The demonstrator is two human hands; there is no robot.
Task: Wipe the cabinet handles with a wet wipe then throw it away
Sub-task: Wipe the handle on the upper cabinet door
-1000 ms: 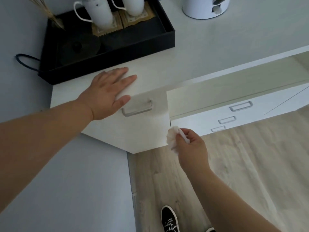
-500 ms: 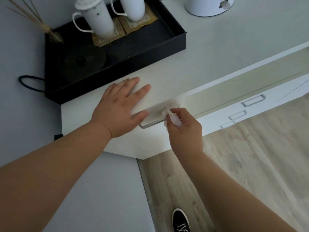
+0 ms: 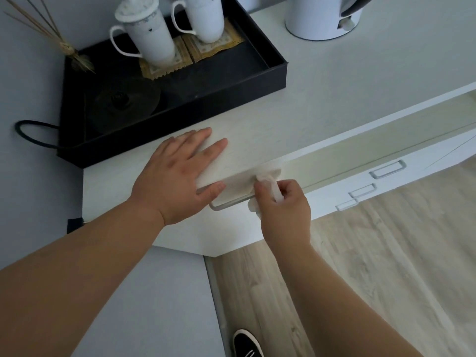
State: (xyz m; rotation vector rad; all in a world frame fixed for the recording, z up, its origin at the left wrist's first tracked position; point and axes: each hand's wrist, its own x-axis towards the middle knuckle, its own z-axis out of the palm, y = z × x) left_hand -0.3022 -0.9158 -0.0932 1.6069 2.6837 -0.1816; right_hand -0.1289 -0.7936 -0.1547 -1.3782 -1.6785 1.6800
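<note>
Wiping step: the right hand (image 3: 284, 210) pinches the wet wipe (image 3: 265, 175) against the right end of the handle (image 3: 231, 203). The left hand (image 3: 177, 176) lies flat on the surface (image 3: 334, 99) above the handle. The next move is likely sliding the wipe along the bar.

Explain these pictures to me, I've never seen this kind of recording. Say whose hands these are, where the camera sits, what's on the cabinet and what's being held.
There is no machine here: a person works with bare hands, and every picture comes from one wide-angle camera worn on their head, looking down. The left hand lies flat on top of the white cabinet, thumb over its front edge. The right hand pinches a crumpled white wipe against the right end of a metal handle on the cabinet's front. On top stand a white kettle and a black tray holding two white mugs. Three other handles show further right, and a black shoe on the wooden floor below.
</note>
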